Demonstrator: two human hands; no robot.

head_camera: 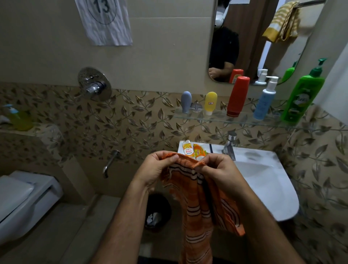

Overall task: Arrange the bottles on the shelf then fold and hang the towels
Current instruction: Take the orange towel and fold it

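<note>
**Orange towel held up in front of the sink**

From my head camera: my left hand (153, 170) and right hand (219, 171) are both closed on the top edge of the orange striped towel (197, 207), thumbs pressing the fabric against the curled fingers (169, 157). The towel hangs down from my grip, just left of the white sink (267, 180) and in front of its near corner.

Above the sink, the glass shelf (216, 117) carries five bottles in a row: a grey bottle (186, 101) and a yellow bottle (210, 102) at its left end, then a red bottle (237, 96), a blue pump bottle (264, 101), and a green pump bottle (303, 94) at its right end. All stand upright and apart from each other.

High above the sink, to the right, a yellow striped towel (282, 22) hangs over a rail (312, 2).

On the sink's back left corner lie small sachets (192, 150), beside the tap (229, 145).
</note>
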